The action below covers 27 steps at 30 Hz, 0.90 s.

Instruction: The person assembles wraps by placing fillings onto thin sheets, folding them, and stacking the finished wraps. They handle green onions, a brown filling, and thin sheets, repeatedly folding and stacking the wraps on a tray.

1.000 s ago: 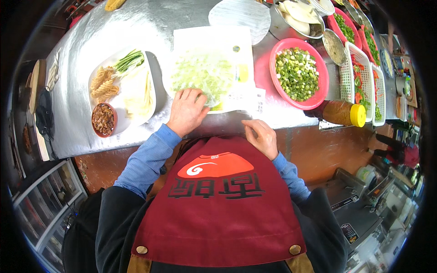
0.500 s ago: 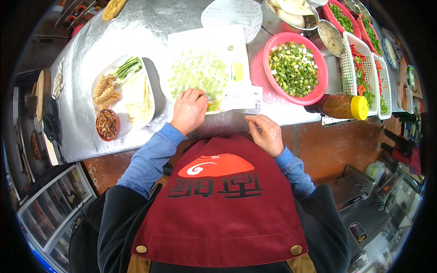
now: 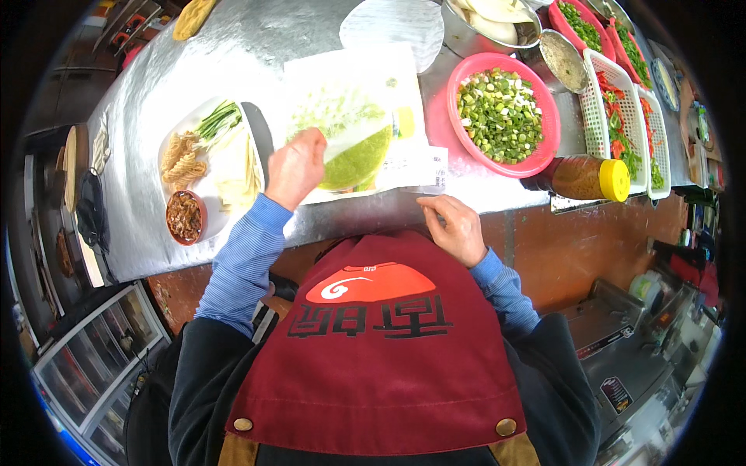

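Observation:
My left hand (image 3: 297, 167) is closed on the edge of a translucent film (image 3: 342, 138), which is partly lifted off a round green sheet (image 3: 357, 161). The bared part of the sheet is deep green; under the film it looks pale. It lies on a flat white printed package (image 3: 408, 78) near the table's front edge. To the right of the package, my right hand (image 3: 457, 227) rests at that edge with its fingers curled together. Whether anything is between those fingers cannot be made out.
At left stands a white tray (image 3: 250, 206) with greens, noodle-like strands and a small bowl (image 3: 186, 217). A pink basin (image 3: 553, 116) of chopped scallions and a yellow-lidded jar (image 3: 579, 179) are at right. Farther right are white baskets (image 3: 594, 109); a round translucent sheet (image 3: 392, 31) lies behind.
My left hand has moved left and slightly away from me, drawing the film back and baring the front right part of the green sheet. The right hand has hardly moved.

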Each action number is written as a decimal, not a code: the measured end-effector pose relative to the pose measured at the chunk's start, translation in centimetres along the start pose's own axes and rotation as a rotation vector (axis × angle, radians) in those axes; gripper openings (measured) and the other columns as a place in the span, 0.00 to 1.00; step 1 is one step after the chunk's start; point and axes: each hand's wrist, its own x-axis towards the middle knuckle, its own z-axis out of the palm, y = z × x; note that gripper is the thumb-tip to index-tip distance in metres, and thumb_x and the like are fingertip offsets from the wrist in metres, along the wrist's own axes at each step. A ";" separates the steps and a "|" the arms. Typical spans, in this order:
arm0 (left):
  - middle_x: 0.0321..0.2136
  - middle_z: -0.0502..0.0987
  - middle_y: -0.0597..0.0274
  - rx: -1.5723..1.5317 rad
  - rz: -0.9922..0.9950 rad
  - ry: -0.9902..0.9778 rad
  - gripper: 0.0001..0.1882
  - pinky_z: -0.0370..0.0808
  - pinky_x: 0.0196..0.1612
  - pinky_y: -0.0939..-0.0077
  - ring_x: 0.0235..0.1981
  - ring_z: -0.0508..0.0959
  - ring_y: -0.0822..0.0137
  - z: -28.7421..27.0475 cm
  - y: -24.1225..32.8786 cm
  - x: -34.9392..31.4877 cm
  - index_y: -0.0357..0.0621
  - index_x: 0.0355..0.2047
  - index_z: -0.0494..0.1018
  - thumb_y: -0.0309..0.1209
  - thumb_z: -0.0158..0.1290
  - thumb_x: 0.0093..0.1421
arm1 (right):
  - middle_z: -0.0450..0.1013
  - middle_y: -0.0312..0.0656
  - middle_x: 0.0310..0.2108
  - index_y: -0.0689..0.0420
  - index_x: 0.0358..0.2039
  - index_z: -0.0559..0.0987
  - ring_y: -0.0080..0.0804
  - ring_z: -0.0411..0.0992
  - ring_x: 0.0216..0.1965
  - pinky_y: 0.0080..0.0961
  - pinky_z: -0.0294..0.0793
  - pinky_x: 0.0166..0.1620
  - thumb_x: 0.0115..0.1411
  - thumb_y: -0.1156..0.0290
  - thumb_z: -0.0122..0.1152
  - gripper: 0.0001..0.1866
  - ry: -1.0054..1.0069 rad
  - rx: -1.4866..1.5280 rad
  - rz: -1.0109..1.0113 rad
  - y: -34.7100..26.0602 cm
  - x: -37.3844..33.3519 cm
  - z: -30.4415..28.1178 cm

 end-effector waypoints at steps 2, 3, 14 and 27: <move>0.22 0.76 0.49 0.051 -0.006 -0.005 0.07 0.73 0.29 0.55 0.24 0.77 0.47 -2.1 -0.2 2.3 0.45 0.30 0.70 0.32 0.45 0.60 | 0.72 0.43 0.24 0.59 0.31 0.78 0.41 0.72 0.27 0.31 0.72 0.30 0.51 0.80 0.59 0.06 0.003 0.002 0.008 0.1 0.0 0.0; 0.21 0.76 0.49 0.076 -0.006 -0.007 0.07 0.73 0.28 0.55 0.23 0.77 0.46 -3.3 -0.1 3.7 0.45 0.31 0.70 0.32 0.44 0.61 | 0.72 0.44 0.25 0.59 0.31 0.78 0.42 0.72 0.27 0.31 0.72 0.30 0.51 0.80 0.59 0.06 0.007 0.004 0.011 0.1 -0.1 0.0; 0.21 0.76 0.43 0.438 0.356 0.326 0.10 0.74 0.31 0.53 0.26 0.78 0.46 -13.4 2.0 22.2 0.38 0.29 0.72 0.32 0.45 0.56 | 0.74 0.45 0.27 0.60 0.32 0.78 0.43 0.73 0.28 0.32 0.73 0.31 0.51 0.81 0.58 0.07 0.058 -0.007 0.109 0.5 -1.3 -1.5; 0.26 0.78 0.58 0.233 -0.059 0.554 0.10 0.73 0.29 0.58 0.26 0.79 0.57 -2.4 6.1 16.0 0.53 0.32 0.73 0.41 0.45 0.62 | 0.74 0.46 0.27 0.59 0.32 0.78 0.43 0.73 0.27 0.31 0.72 0.30 0.52 0.81 0.59 0.07 0.170 0.002 0.198 2.1 -2.7 -2.8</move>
